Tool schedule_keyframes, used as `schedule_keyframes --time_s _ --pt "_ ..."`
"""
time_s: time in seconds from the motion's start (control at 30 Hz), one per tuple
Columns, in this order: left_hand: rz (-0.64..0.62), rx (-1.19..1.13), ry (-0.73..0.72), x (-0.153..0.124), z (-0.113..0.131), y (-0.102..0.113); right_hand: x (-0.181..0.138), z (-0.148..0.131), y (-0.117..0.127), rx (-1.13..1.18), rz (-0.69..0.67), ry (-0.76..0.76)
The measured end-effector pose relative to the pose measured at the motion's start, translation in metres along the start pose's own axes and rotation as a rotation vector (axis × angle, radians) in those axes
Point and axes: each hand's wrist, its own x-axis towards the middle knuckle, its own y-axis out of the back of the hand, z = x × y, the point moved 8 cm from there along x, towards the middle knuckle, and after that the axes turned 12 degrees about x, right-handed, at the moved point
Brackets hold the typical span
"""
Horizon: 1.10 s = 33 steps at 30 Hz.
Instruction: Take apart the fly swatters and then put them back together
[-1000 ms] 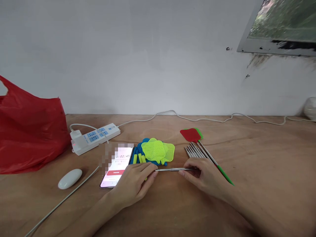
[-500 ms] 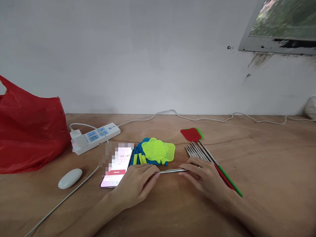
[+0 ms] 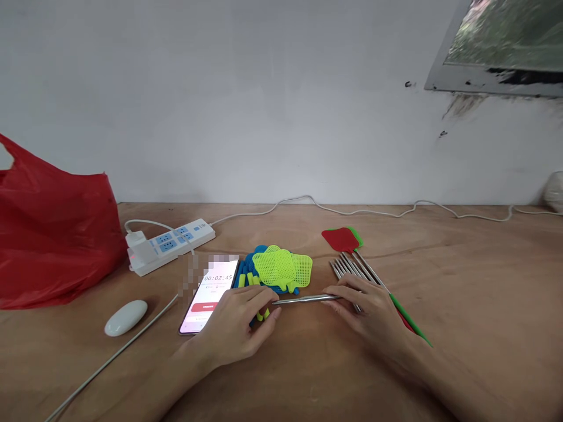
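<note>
A thin metal rod (image 3: 303, 299) lies crosswise between my hands, just above the table. My right hand (image 3: 367, 308) pinches its right end between thumb and fingers. At the rod's left end, my left hand (image 3: 240, 322) has its thumb apart from its fingers, the index fingertip close to the tip. Beyond the rod, yellow-green mesh fly swatter heads (image 3: 281, 268) overlap blue ones (image 3: 259, 251). Yellow grips (image 3: 241, 281) and blue grips lie partly behind my left hand. Several metal rods (image 3: 345, 266) fan out behind my right hand, which hides much of them.
A red fly swatter (image 3: 341, 239) overlaps a green one (image 3: 411, 319) at the right. A phone (image 3: 206, 306) showing a timer lies left of the grips. Farther left are a white mouse (image 3: 126, 318), a power strip (image 3: 171, 245) and a red plastic bag (image 3: 57, 234).
My left thumb and fingers have parted at the rod's left end, showing yellow grips between them. The rod and my right hand have shifted slightly.
</note>
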Motion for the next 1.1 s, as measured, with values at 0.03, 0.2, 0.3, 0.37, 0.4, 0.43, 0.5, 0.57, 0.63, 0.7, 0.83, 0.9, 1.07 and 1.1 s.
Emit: schedule_keyframes --time_s 0.03,0.2,0.3,0.37,0.4,0.43,0.5,0.57,0.63,0.7,0.83,0.9,1.07,1.1 --pt "0.005 0.008 -0.001 0.000 0.001 0.000 0.000 -0.002 0.000 -0.004 -0.002 0.012" --pt "0.009 0.032 -0.013 0.000 0.006 -0.005 0.001 -0.016 -0.004 0.007 -0.027 0.096" --pt "0.014 0.062 -0.059 -0.002 0.012 -0.008 0.000 -0.023 -0.008 0.051 -0.039 0.124" --pt "0.019 0.100 -0.091 -0.002 0.016 -0.009 0.000 -0.027 -0.010 0.061 -0.051 0.143" --pt "0.017 0.121 -0.106 -0.003 0.017 -0.010 0.000 -0.028 -0.011 0.057 -0.062 0.152" --pt "0.015 0.143 -0.121 -0.003 0.019 -0.011 0.000 -0.029 -0.013 0.049 -0.076 0.162" --pt "0.006 0.180 -0.149 -0.003 0.022 -0.014 0.001 -0.031 -0.015 0.033 -0.105 0.174" --pt "-0.005 0.198 -0.158 -0.004 0.023 -0.017 0.001 -0.033 -0.016 0.018 -0.124 0.176" --pt "-0.010 0.200 -0.147 -0.004 0.022 -0.018 0.002 -0.034 -0.017 -0.003 -0.132 0.169" --pt "-0.012 0.184 -0.128 -0.003 0.021 -0.018 0.002 -0.036 -0.017 -0.039 -0.125 0.167" --pt "0.000 0.130 -0.100 0.000 0.021 -0.013 0.002 -0.044 -0.010 -0.164 -0.059 0.198" --pt "0.009 0.115 -0.097 0.002 0.022 -0.010 0.002 -0.047 -0.007 -0.227 -0.034 0.202" --pt "0.012 0.087 -0.086 0.003 0.019 -0.007 0.004 -0.044 -0.006 -0.285 -0.017 0.182" --pt "0.005 0.083 -0.081 0.003 0.017 -0.008 0.004 -0.042 -0.006 -0.284 -0.017 0.175"
